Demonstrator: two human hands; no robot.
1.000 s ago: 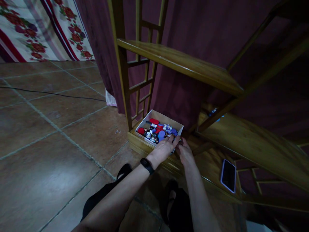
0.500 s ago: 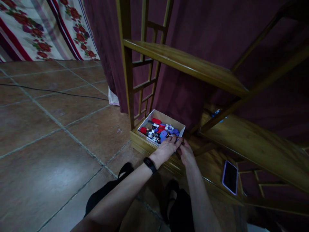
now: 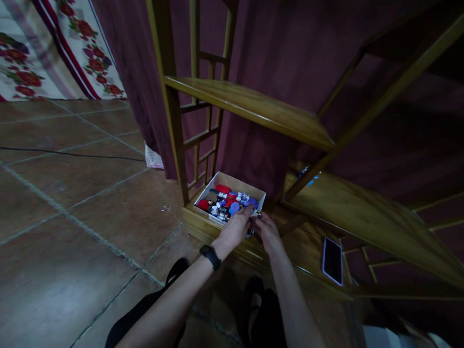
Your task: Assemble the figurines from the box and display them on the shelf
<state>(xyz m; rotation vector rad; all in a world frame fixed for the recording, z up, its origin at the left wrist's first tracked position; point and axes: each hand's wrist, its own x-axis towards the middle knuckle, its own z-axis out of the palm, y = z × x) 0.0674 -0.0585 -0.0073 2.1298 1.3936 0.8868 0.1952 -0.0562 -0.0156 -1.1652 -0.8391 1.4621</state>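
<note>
A: How is the box [image 3: 239, 182] placed, and for what reason?

B: It is set at the left end of the wooden surface [image 3: 308, 247], just beside the lattice [image 3: 201, 137]. Its open side is turned upward, probably so that the small figures [image 3: 242, 197] can be reached from above and be kept together.

A: In which direction is it pointed?

B: Its longer axis appears to be laid along the front edge of the surface. The figures are heaped in mixed directions; the red oval piece [image 3: 222, 188] is laid nearly parallel to the back wall of the box.

A: And what is held?

B: This cannot be told with certainty. The fingers of the left hand [image 3: 235, 229] are bent at the right front corner of the box; those of the right hand [image 3: 267, 233] are curled just beside. A small coloured piece [image 3: 257, 212] is seen near the fingertips, but whether it is gripped is not shown.

A: What is found farther away?

B: Near the right end of the surface a phone [image 3: 332, 261] is laid, screen up, its long axis across the depth, perhaps to be kept out of the way.
</note>
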